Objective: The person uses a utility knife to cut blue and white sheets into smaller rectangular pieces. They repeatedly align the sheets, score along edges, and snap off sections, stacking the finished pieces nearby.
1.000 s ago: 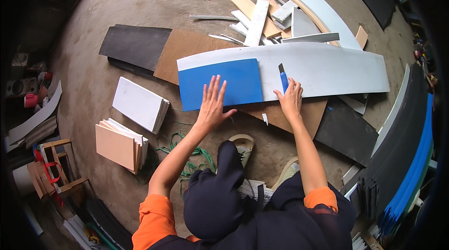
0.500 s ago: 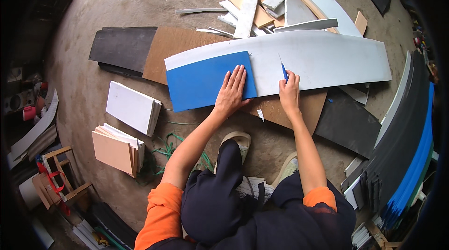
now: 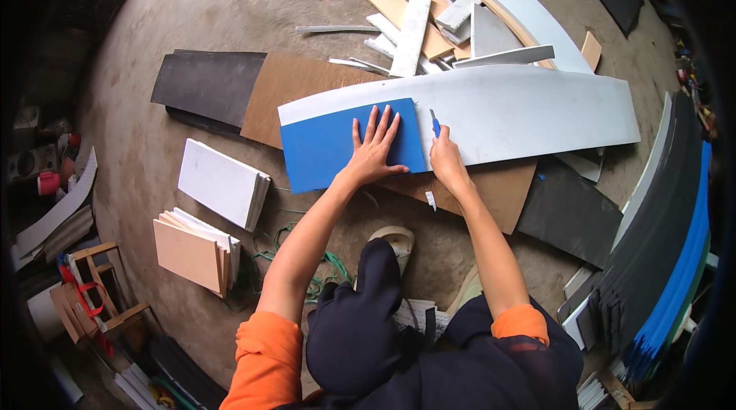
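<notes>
A blue rectangular sheet lies on the left part of a long white foam sheet. My left hand rests on the blue sheet with its fingers spread, near its right end. Just right of that end, my right hand is closed round a blue-handled utility knife, its thin blade pointing up and away from me. The blade tip is over the white sheet, a little apart from the blue edge; whether it touches the white surface I cannot tell. Beneath lies a brown board.
Offcuts in white and tan lie heaped beyond the white sheet. Stacks of white panels and tan panels stand at left, near green string. Black sheets and blue sheets curve along the right side.
My right hand has moved left with the knife, closer to the blue sheet's right edge. My left hand's fingers have spread and shifted slightly left on the sheet.
</notes>
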### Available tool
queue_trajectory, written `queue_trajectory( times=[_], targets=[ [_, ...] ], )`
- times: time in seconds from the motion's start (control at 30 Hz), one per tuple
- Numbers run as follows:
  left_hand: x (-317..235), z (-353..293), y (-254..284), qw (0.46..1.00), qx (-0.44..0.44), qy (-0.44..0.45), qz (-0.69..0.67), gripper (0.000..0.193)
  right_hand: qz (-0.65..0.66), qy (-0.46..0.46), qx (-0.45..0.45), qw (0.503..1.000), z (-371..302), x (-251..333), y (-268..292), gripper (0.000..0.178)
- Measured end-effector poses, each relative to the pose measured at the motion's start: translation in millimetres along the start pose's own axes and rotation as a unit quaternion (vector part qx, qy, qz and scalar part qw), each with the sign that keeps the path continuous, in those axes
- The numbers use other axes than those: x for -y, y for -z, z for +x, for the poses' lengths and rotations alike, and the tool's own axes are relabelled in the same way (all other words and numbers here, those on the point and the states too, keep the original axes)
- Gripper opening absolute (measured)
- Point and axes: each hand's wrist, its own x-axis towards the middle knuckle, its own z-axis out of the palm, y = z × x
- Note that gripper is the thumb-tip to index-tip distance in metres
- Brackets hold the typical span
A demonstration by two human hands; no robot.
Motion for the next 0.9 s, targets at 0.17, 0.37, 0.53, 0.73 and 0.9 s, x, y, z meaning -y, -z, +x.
queue_trajectory(
  times=[0.17, 0.37, 0.53, 0.73, 0.9],
  targets=[
    [-0.5, 0.3, 1.5, 1.0, 0.023, 0.013, -0.012, 0.114, -0.128, -0.011, 0.026, 0.991, 18.1, 28.9, -2.2, 0.023],
    [-2.8, 1.4, 1.6, 0.999, 0.015, 0.026, -0.016, 0.113, -0.248, 0.001, 0.006, 0.969, 34.7, 44.5, -5.2, 0.021],
    [-0.8, -0.8, -2.2, 0.999, -0.008, 0.024, -0.023, 0.111, -0.263, -0.011, 0.013, 0.965, 36.0, 49.3, -11.3, 0.019],
    [-6.4, 2.1, -1.2, 0.999, 0.003, 0.042, -0.029, 0.115, -0.22, -0.102, 0.107, 0.964, 52.0, 49.8, -2.5, 0.025],
    [-5.4, 1.0, 1.3, 0.997, 0.018, 0.074, -0.028, 0.117, -0.207, -0.13, 0.172, 0.954, -11.7, 40.9, -0.5, 0.024]
  ],
)
